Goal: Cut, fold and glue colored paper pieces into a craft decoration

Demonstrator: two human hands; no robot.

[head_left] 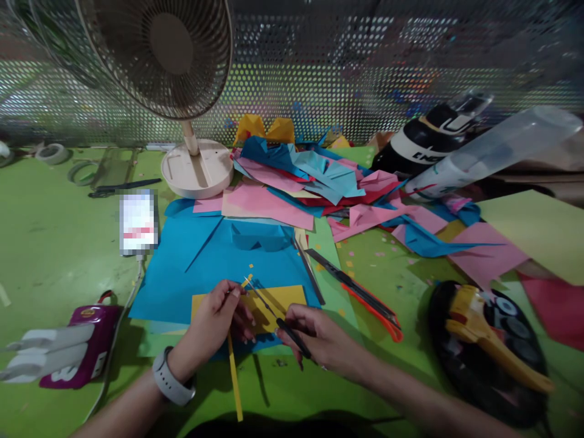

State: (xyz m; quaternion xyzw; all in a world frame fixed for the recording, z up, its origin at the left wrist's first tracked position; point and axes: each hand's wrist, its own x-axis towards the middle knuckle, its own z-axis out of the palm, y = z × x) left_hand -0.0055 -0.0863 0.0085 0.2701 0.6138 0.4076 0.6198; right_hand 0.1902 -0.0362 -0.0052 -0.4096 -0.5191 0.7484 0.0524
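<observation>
My left hand (218, 321) pinches a narrow yellow paper strip (235, 380) that hangs down toward me, its top end near the scissor tips. My right hand (314, 340) grips small black-handled scissors (274, 315), blades pointing up-left at the strip's tip beside my left fingers. Both hands hover over a yellow paper sheet (278, 298) lying on a large blue sheet (205, 255). A grey watch sits on my left wrist.
A desk fan (182, 91) stands at the back, next to a heap of pink and blue paper (319, 188). Orange-handled scissors (365, 298) lie to the right, a black tray with a yellow tool (490, 340) farther right. A phone (137, 222) and a purple pouch (86, 347) are left.
</observation>
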